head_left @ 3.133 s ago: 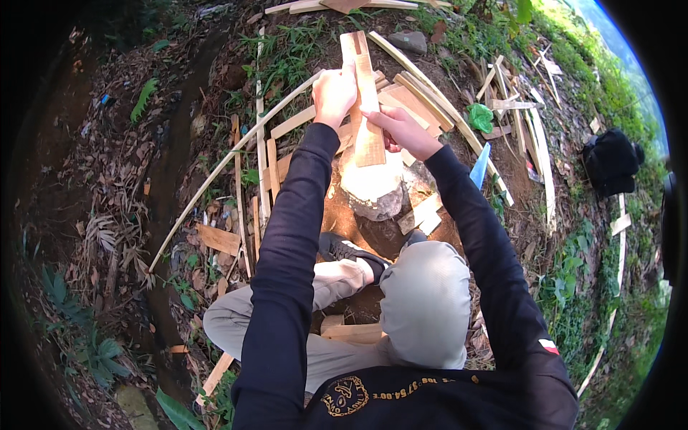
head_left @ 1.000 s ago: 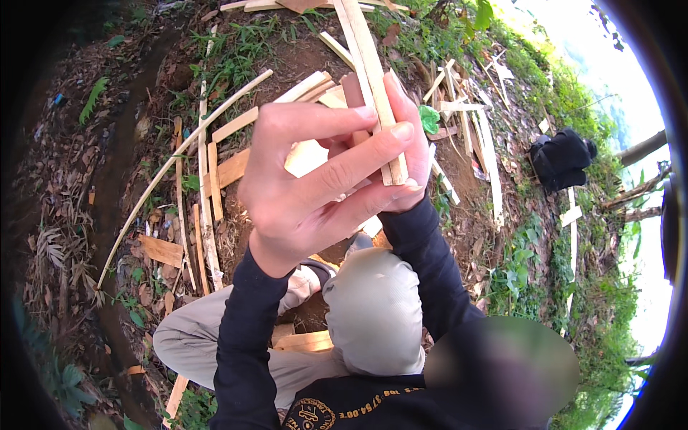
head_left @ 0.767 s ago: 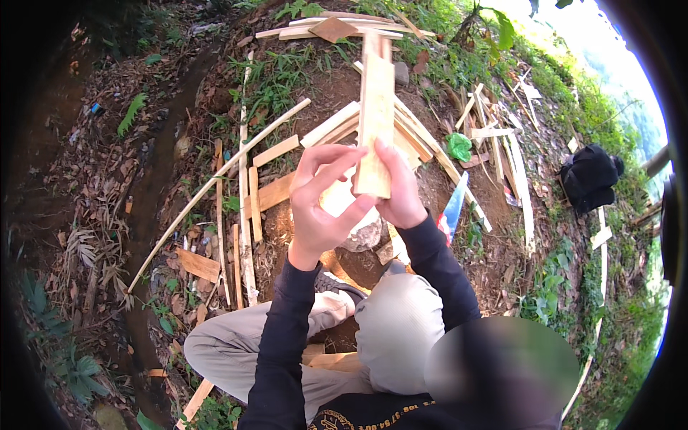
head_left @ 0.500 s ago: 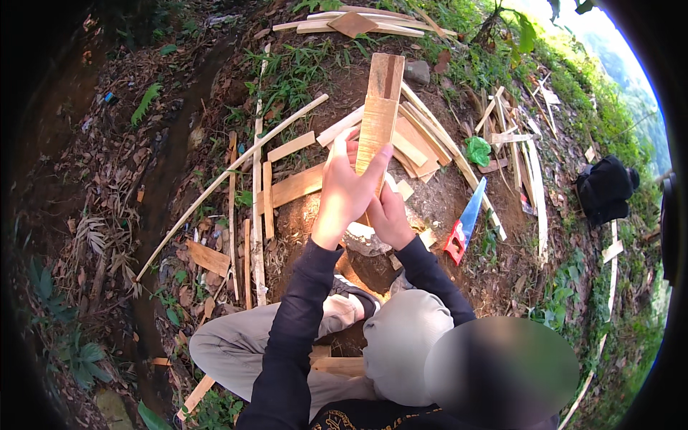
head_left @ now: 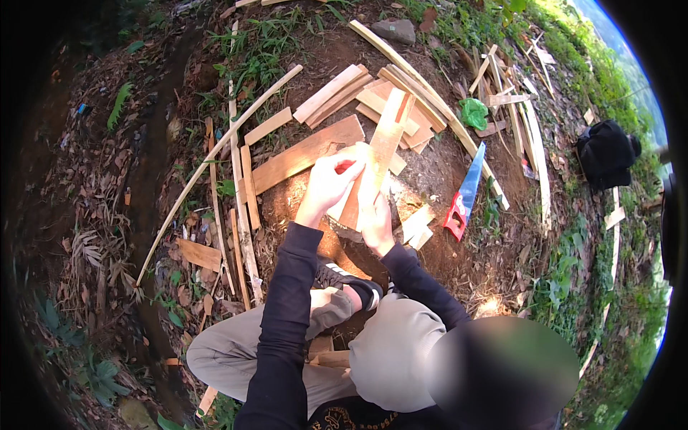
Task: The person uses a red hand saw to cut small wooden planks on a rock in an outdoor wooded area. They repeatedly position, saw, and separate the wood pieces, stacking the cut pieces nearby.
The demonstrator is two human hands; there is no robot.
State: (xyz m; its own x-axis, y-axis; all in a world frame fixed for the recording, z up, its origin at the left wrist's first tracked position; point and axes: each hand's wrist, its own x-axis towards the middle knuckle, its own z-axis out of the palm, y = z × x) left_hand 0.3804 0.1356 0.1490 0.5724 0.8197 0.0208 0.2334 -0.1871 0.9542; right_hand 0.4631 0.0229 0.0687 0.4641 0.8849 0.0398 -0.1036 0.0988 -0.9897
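Before your bent legs (head_left: 240,351), the long wooden piece (head_left: 387,143) is held slanting, its far end pointing away from you and a little to the right. Your right hand (head_left: 378,226) is closed around its near part. Your left hand (head_left: 324,190) has its fingers curled, with thumb and forefinger almost meeting, and touches the left edge; whether it carries any weight, I cannot tell. As I judge, the piece could turn or tip at its far end if the right grip becomes loose, because most of the length lies beyond that hand. A rough edge could also leave a splinter in your bare fingertips. On the ground to your right lies the saw (head_left: 467,188), near your right sleeve (head_left: 423,287); a careless sideways reach might meet its blade. Farther away, loose boards (head_left: 337,97) could slide if the piece knocks them.
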